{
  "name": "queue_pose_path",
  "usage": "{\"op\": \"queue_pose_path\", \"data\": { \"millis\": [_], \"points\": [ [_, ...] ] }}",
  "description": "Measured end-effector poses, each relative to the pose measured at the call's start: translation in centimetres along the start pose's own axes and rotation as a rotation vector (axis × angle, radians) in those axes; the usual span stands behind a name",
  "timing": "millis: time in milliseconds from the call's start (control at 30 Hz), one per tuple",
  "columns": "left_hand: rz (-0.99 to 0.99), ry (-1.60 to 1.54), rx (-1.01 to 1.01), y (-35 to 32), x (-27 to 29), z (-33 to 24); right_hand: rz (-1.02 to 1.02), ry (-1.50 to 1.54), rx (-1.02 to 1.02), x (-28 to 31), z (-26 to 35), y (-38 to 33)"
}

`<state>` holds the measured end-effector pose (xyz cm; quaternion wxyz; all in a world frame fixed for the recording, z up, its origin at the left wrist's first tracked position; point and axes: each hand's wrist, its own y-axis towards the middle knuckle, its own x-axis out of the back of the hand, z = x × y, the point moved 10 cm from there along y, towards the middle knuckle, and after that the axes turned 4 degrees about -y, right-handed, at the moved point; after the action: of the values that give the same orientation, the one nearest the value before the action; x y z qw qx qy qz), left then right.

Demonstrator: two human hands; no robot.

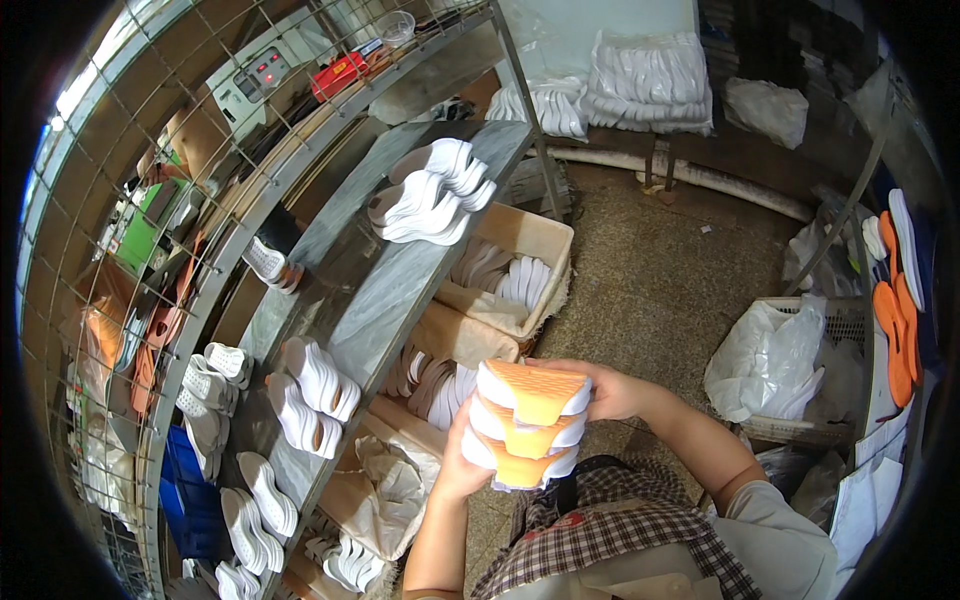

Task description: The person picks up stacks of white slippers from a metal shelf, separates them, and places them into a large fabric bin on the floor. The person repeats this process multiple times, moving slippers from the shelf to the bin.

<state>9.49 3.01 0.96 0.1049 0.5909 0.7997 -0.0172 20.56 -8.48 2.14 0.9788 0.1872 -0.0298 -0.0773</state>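
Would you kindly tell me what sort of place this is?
Probably a shoe-sole workshop: white soles stand grouped on a grey shelf, more lie in bins lower down, and the left hand and right hand hold a stack of orange-and-white soles.

On the counter (350,290), I see one pile of soles (430,200) at the far end; other soles (268,497) lie toward the near end. Bins (525,231) stand along its right edge. A stack (537,408) is between the left hand (460,458) and right hand (613,392).

Holding stacked orange-and-white soles (530,437) between left hand (459,463) and right hand (609,391), near a grey shelf (368,303) of white soles (425,207).
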Motion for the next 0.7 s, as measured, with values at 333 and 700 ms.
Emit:
{"op": "queue_pose_path", "data": {
  "millis": [333,700],
  "points": [
    [-0.03,-0.018,-0.115,0.1,1.9,0.1,-0.149,-0.247,-0.044,0.5,0.7,-0.1],
    [-0.116,-0.999,0.128,1.5,-0.1,3.9,-0.284,0.499,-0.185,-1.0,-0.6,0.9]
  ]
}}
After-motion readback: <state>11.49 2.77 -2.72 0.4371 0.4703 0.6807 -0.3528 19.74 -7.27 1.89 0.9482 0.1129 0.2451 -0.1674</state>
